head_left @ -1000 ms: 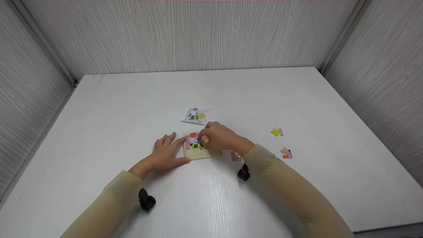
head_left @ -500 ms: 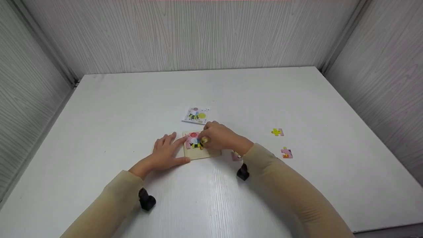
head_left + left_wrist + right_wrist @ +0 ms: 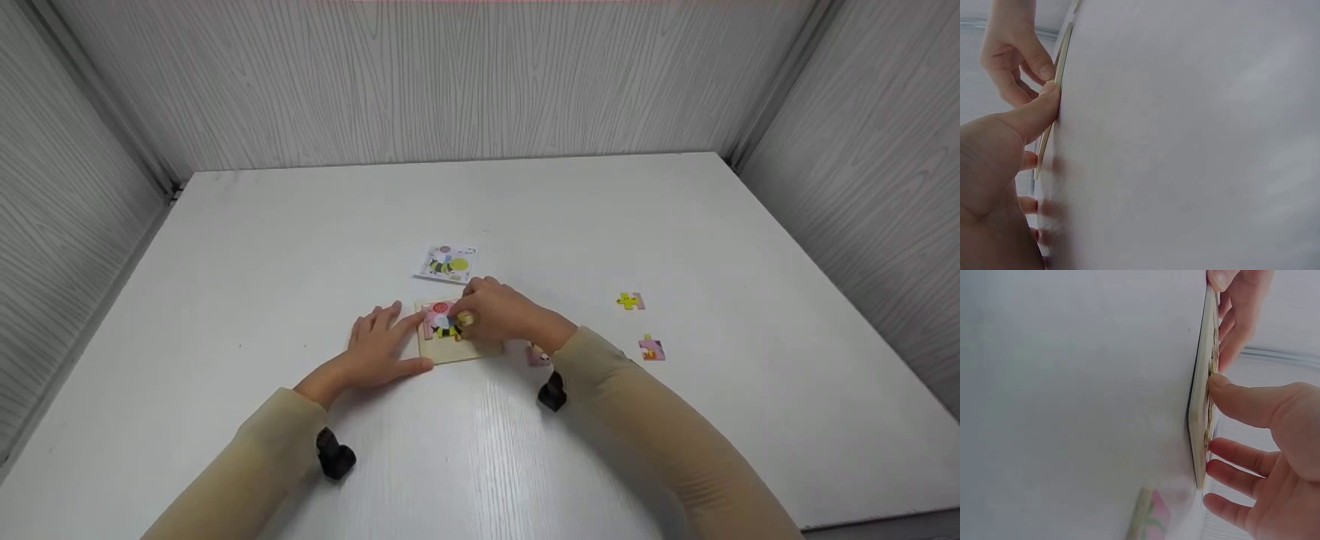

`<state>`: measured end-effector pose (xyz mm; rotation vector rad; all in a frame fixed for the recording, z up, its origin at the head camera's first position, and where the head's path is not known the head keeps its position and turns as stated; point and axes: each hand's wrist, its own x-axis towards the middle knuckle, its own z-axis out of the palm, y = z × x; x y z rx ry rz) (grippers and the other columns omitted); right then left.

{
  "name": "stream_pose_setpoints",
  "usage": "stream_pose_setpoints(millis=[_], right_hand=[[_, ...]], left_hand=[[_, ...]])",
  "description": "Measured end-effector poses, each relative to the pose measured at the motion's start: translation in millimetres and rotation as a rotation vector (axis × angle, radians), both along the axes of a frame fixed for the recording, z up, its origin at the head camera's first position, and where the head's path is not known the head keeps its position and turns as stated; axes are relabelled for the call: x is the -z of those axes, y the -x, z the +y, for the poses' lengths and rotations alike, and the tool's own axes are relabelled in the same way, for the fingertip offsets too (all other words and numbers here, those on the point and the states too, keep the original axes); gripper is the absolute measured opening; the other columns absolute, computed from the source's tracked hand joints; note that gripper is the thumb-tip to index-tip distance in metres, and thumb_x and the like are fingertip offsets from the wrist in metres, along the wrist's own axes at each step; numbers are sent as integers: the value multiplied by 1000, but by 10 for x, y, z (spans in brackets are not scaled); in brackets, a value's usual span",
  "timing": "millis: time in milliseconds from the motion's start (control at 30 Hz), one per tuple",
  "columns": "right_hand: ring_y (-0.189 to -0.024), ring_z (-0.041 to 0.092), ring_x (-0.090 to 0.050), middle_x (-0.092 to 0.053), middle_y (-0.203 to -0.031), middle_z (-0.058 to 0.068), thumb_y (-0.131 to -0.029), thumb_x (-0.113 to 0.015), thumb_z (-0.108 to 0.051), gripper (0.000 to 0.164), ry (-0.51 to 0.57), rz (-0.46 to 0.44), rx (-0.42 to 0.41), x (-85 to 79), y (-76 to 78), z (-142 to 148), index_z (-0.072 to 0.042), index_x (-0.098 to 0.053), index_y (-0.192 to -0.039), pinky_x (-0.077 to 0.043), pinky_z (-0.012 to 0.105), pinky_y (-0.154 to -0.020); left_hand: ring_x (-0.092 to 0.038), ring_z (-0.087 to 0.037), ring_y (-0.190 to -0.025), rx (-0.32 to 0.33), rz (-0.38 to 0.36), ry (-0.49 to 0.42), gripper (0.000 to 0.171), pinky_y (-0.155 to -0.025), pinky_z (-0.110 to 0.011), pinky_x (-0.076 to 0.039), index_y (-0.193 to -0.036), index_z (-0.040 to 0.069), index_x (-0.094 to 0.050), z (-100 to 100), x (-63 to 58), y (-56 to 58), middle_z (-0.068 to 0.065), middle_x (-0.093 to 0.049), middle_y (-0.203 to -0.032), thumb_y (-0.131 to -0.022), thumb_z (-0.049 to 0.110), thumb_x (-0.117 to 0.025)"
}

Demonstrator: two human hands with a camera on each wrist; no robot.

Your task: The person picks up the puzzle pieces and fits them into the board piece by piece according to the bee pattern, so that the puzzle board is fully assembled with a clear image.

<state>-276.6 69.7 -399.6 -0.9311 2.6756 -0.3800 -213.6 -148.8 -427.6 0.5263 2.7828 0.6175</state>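
A small wooden puzzle tray (image 3: 465, 352) lies on the white table, with joined jigsaw pieces showing a bee (image 3: 439, 319) in its upper left part. My left hand (image 3: 373, 352) rests at the tray's left side, fingers spread, thumb at the near corner and index finger at the pieces. My right hand (image 3: 499, 309) bends over the tray's right half and pinches a yellow puzzle piece (image 3: 466, 319) beside the bee. In the right wrist view the right thumb (image 3: 1241, 402) and fingertips touch the thin pieces lying in the tray (image 3: 1201, 399). The right hand hides the tray's upper right part.
A picture card (image 3: 448, 264) of the same bee lies behind the tray. Loose puzzle pieces lie to the right: a yellow one (image 3: 631, 301), a pink one (image 3: 652, 348) below it, and another (image 3: 537, 355) partly under the right wrist. Pale panels (image 3: 465, 82) enclose the table.
The right fingers have shifted very slightly at the yellow puzzle piece. The left hand, the tray and the loose pieces stay in place.
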Motion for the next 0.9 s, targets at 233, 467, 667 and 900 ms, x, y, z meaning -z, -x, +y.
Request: stream_pose_setpoints(millis=[233, 467, 667, 900], right_hand=[[-108, 18, -45, -54, -118, 4, -85, -68, -19, 32, 73, -8, 5, -1, -4, 78, -17, -67, -117, -41, 31, -92], [-106, 17, -47, -56, -115, 3, -85, -69, -22, 32, 99, 11, 9, -31, -5, 206, -15, -67, -116, -42, 30, -88], [-107, 19, -48, -56, -115, 6, -85, -69, -19, 33, 164, -10, 23, -32, 5, 368, -12, -66, -117, -42, 33, -90], [-110, 19, -49, -57, -116, 5, -86, -68, -21, 32, 220, -24, 66, -11, 17, 560, -10, -66, -116, -41, 35, -94]], left_hand=[[-2, -45, -136, -7, -22, -8, 82, -105, -60, 0, -147, 16, -27, 10, 9, 1, -23, -9, -151, -83, 56, -58], [-3, -45, -136, -1, -7, 10, 82, -105, -60, 0, -148, 16, -26, -3, 5, 13, -24, -10, -151, -84, 56, -58], [-4, -45, -135, -6, 1, 14, 82, -105, -59, -1, -148, 16, -26, -4, 14, 18, -24, -10, -151, -84, 56, -58], [-6, -45, -135, -1, 16, 26, 82, -105, -60, -2, -147, 15, -26, 19, 23, 15, -24, -12, -150, -84, 55, -59]])
